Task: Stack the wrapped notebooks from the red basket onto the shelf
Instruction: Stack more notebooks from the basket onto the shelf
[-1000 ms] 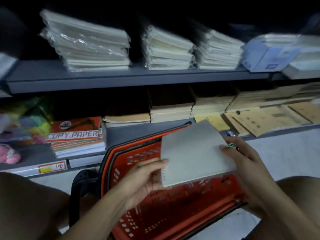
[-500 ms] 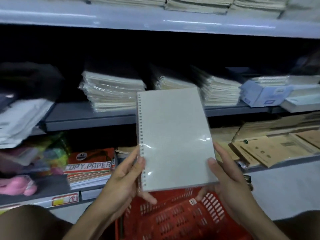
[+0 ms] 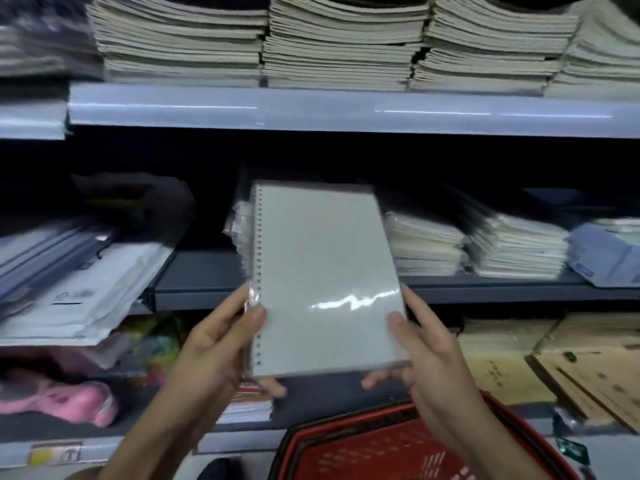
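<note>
**Wrapped notebook held up before the middle shelf**

Gripped at both lower edges: left hand (image 3: 214,344) and right hand (image 3: 424,355), thumbs on the cover of the spiral notebook (image 3: 325,275). Raised above the red basket (image 3: 374,452), level with the middle shelf (image 3: 204,285), apparently before a blurred wrapped stack (image 3: 239,226).

A stationery shop is shown: shelves (image 3: 346,114) are stocked with notebook stacks (image 3: 339,46), envelopes (image 3: 502,372), and a basket (image 3: 381,452).
</note>
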Demonstrator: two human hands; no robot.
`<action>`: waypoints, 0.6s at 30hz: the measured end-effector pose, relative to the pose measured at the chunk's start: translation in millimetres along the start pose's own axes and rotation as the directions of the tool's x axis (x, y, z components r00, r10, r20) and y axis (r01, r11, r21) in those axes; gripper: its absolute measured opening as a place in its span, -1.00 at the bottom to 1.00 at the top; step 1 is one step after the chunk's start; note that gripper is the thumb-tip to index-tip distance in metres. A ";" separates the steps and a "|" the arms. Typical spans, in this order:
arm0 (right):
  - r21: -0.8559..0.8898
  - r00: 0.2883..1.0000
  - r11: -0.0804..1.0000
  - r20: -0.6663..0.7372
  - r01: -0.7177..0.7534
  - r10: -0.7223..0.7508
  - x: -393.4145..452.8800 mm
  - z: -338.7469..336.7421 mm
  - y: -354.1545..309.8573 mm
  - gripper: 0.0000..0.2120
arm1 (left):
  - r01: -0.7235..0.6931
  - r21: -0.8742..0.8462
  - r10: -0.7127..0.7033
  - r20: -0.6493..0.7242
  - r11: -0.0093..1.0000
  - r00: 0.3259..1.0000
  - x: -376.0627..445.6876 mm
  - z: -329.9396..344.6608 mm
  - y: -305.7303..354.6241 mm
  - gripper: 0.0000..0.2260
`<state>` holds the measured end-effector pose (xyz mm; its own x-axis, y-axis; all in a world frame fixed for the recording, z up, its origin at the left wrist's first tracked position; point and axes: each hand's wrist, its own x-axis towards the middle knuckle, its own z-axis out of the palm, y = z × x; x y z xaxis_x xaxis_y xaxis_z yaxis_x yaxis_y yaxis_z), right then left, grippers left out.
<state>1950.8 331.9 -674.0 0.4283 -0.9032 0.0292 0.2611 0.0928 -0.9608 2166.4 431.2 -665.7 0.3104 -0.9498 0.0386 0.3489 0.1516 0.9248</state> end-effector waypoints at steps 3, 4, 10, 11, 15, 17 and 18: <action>0.042 0.998 0.999 0.047 -0.035 0.033 35.9 20.1 -11.8 -0.65 | -0.043 -0.005 0.043 -0.020 0.999 0.999 20.2 -7.4 25.5 -0.55; 0.057 0.997 0.998 0.064 -0.041 0.037 47.4 26.7 -16.3 -0.68 | -0.062 0.016 0.062 -0.035 0.998 0.997 27.4 -9.8 34.3 -0.54; 0.083 0.989 0.986 0.027 -0.148 0.146 105.0 59.5 -29.6 -0.62 | -0.222 0.212 0.288 -0.366 0.952 0.885 70.0 -9.1 66.6 -0.64; 0.052 0.989 0.988 -0.009 -0.147 0.148 110.4 60.7 -28.7 -0.55 | -0.236 0.258 0.325 -0.395 0.937 0.859 74.2 -5.7 66.8 -0.69; -0.087 0.997 0.994 -0.050 -0.065 0.061 106.4 52.1 -23.7 -0.39 | -0.296 0.354 0.443 -0.469 0.887 0.764 76.3 -1.2 59.2 -0.82; -0.172 0.999 0.985 -0.031 0.003 -0.009 94.3 43.0 -18.3 -0.29 | -0.324 0.424 0.505 -0.441 0.846 0.742 70.5 -4.3 53.1 -0.80; -0.205 0.999 0.978 -0.019 0.039 -0.044 89.2 39.7 -15.1 -0.30 | -0.339 0.467 0.542 -0.418 0.817 0.729 67.5 -7.7 47.9 -0.77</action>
<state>2019.3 266.6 -645.9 0.3997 -0.9143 0.0658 0.0943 -0.0303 -0.9951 2210.9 376.5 -621.6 0.7848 -0.4964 0.3710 -0.2331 0.3182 0.9189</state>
